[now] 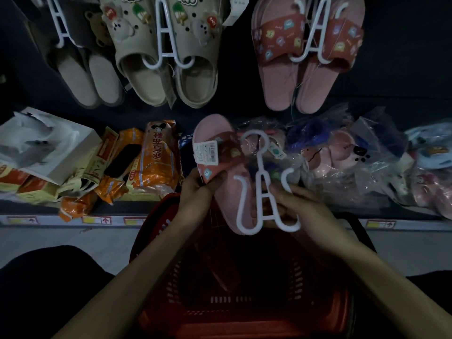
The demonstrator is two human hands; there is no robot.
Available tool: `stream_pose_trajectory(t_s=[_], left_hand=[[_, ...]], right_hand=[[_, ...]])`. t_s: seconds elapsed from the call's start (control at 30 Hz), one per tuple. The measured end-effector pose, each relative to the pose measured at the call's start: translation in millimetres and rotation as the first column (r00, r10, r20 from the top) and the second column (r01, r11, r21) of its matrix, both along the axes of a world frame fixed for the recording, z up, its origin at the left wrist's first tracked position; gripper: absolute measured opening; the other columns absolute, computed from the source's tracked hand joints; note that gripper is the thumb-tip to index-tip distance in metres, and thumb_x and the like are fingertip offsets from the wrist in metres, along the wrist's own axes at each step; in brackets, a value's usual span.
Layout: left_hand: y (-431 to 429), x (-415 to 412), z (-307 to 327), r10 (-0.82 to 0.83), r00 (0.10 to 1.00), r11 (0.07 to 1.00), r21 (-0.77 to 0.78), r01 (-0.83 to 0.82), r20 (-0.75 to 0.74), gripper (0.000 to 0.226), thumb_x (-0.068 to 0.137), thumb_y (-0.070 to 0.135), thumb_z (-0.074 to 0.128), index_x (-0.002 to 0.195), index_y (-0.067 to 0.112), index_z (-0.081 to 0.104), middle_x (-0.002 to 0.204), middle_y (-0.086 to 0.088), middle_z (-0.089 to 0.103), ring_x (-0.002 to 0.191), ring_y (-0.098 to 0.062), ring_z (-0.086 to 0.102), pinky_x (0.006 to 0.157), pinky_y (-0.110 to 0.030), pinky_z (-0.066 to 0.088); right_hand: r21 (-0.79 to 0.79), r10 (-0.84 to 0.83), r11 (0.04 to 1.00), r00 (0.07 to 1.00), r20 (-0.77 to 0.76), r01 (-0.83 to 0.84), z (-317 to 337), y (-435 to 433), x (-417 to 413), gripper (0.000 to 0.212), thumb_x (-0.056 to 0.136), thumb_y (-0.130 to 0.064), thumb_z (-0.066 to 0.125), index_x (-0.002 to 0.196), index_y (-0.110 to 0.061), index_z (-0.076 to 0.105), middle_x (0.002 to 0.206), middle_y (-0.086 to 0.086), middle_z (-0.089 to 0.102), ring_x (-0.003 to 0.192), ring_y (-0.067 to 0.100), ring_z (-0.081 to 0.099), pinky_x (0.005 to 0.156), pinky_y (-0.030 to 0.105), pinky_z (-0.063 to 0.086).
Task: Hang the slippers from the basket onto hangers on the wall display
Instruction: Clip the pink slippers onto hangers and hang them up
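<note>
My left hand (198, 189) grips a pink slipper (220, 152) by its red patterned strap, where a white price tag hangs. My right hand (296, 204) holds a white plastic hanger (263, 189) by its middle, upright, right beside the slipper. The hanger's lower left hook lies against the slipper's sole. Below both hands sits the red basket (318, 311), its inside dark; what lies in it is hard to make out. On the wall above hangs a matching pink pair (305, 52) on a white hanger.
Beige clogs with charms (166, 57) and a grey pair (88, 79) hang at upper left. The shelf holds orange packets (151, 160), a white box (46, 145) and bagged slippers (342, 157). A shelf edge with price labels (97, 220) runs across.
</note>
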State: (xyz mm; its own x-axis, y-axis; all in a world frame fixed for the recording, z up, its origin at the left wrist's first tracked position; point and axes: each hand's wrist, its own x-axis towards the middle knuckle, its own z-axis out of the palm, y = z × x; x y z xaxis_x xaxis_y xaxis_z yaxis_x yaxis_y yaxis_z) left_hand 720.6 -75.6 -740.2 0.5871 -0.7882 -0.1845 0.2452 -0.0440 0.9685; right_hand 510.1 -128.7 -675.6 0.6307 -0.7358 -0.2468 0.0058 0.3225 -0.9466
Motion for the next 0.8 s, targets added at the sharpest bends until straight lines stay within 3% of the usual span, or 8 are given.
stream_pose_trajectory(t_s=[0.07,0.17,0.3,0.5,0.57,0.67,0.73,0.8], left_hand=[[1.8,-2.5,0.4,-0.044,0.999,0.999,-0.013,0.044,0.01,0.038,0.097,0.008,0.071,0.135,0.012,0.067,0.127,-0.005,0.075,0.119,-0.025,0.071,0.102,-0.042,0.057],[4.2,-7.5,-4.7,-0.098,0.993,0.995,-0.007,0.098,0.059,0.045,0.093,0.007,0.075,0.137,0.014,0.067,0.129,-0.004,0.075,0.122,-0.026,0.07,0.101,-0.041,0.058],[13.4,-18.7,-12.4,-0.231,0.959,0.973,0.036,0.228,0.167,0.064,0.077,0.021,0.084,0.139,0.021,0.064,0.129,0.004,0.075,0.12,-0.017,0.07,0.096,-0.033,0.06],[19.7,-9.7,2.0,-0.373,0.86,0.928,0.12,0.354,0.348,0.069,0.088,0.022,0.08,0.151,0.024,0.052,0.14,0.013,0.066,0.127,-0.001,0.063,0.111,-0.032,0.052],[22.5,-4.7,11.1,-0.457,0.78,0.888,0.183,0.421,0.427,0.088,0.084,0.016,0.087,0.157,0.029,0.039,0.143,0.018,0.061,0.128,0.004,0.06,0.111,-0.031,0.051],[25.5,8.6,21.6,-0.577,0.667,0.802,0.175,0.571,0.472,0.122,0.086,-0.004,0.081,0.166,0.035,-0.003,0.164,0.016,0.036,0.141,0.005,0.048,0.109,-0.022,0.05],[23.5,20.1,28.7,-0.557,0.659,0.806,0.138,0.576,0.506,0.118,0.087,0.005,0.075,0.166,0.041,-0.005,0.171,0.019,0.021,0.152,0.001,0.035,0.121,-0.035,0.042],[20.4,25.8,36.4,-0.447,0.731,0.864,0.035,0.503,0.516,0.105,0.087,0.026,0.07,0.166,0.043,0.003,0.173,0.017,0.02,0.158,-0.008,0.025,0.126,-0.054,0.032]], right_hand=[[-0.076,-0.065,0.995,0.998,-0.021,0.063,-5.4,-4.6,2.5,0.028,0.103,-0.026,0.058,0.1,-0.008,0.079,0.101,0.019,0.077,0.096,0.029,0.076,0.083,0.036,0.059],[-0.238,-0.121,0.966,0.99,-0.069,0.102,-16.0,-13.8,5.1,0.056,0.095,-0.048,0.067,0.105,0.008,0.066,0.088,0.023,0.064,0.084,0.027,0.056,0.078,0.039,0.042],[-0.21,-0.194,0.958,0.98,0.038,0.198,-11.0,-28.8,5.6,0.029,0.106,-0.027,0.054,0.11,-0.008,0.076,0.101,0.006,0.078,0.095,0.02,0.074,0.078,0.023,0.054],[-0.141,-0.225,0.958,0.961,0.163,0.249,-7.1,-30.0,11.1,0.026,0.105,-0.021,0.055,0.109,-0.005,0.075,0.105,0.017,0.077,0.102,0.03,0.074,0.088,0.036,0.059],[-0.174,-0.235,0.948,0.955,0.18,0.266,-7.4,-29.8,12.2,0.025,0.104,-0.02,0.056,0.11,-0.004,0.075,0.105,0.017,0.077,0.102,0.03,0.074,0.09,0.037,0.059],[-0.235,-0.252,0.928,0.951,0.178,0.29,-8.5,-30.6,14.3,0.023,0.104,-0.018,0.056,0.107,-0.006,0.076,0.102,0.014,0.078,0.099,0.027,0.075,0.086,0.034,0.058],[-0.277,-0.253,0.916,0.953,0.166,0.291,-7.3,-29.4,17.3,0.023,0.104,-0.016,0.055,0.105,-0.008,0.076,0.1,0.012,0.079,0.097,0.026,0.076,0.084,0.033,0.059],[-0.303,-0.239,0.911,0.957,0.162,0.279,-6.7,-27.6,18.8,0.023,0.104,-0.015,0.055,0.101,-0.009,0.077,0.097,0.012,0.079,0.095,0.026,0.076,0.082,0.034,0.06]])
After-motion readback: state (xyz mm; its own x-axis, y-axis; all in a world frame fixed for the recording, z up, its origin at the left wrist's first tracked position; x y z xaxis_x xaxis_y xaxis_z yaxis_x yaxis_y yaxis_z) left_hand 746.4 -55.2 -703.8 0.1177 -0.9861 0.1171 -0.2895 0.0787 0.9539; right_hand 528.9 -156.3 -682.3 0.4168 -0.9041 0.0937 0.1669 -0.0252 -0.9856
